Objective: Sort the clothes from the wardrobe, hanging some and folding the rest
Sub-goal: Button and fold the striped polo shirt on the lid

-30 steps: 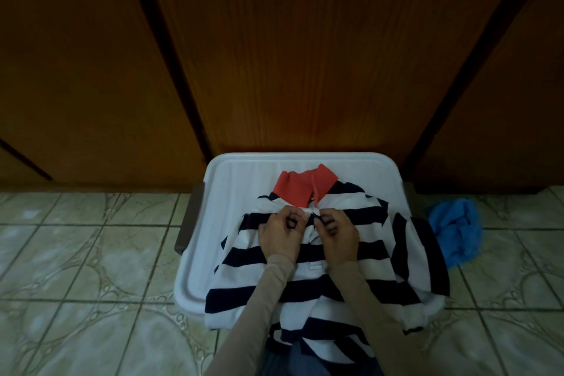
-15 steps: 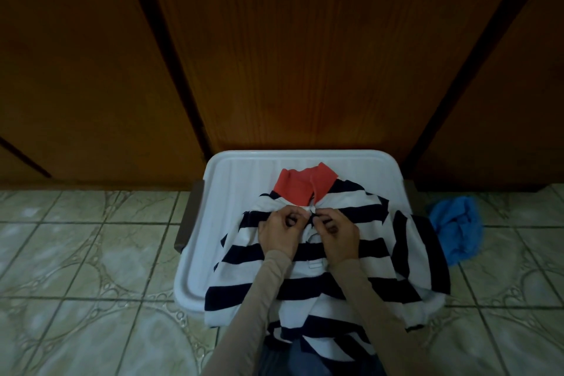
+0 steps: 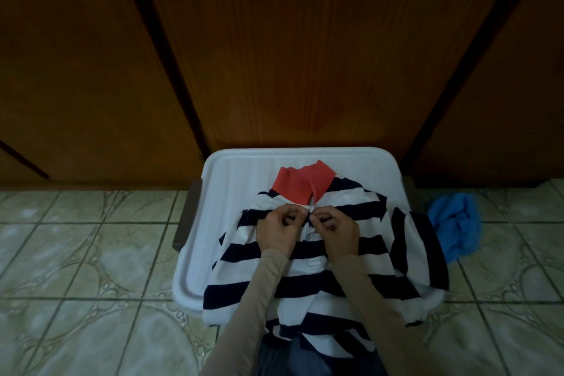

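Home bedroom: wooden wardrobe doors [image 3: 305,55], tiled floor [image 3: 76,268]

dark wooden wardrobe doors [image 3: 290,55] above a pale patterned tile floor [image 3: 85,268], dim light

- White tray [image 3: 232,180] sits at centre, its far rim against the wooden doors [image 3: 305,55] at twelve o'clock.
- Dark handle [image 3: 186,217] shows at the tray's nine o'clock side.
- Patterned floor tiles [image 3: 76,253] spread from nine to three o'clock, pale green with curved markings.
- Dark gaps run between the door panels.
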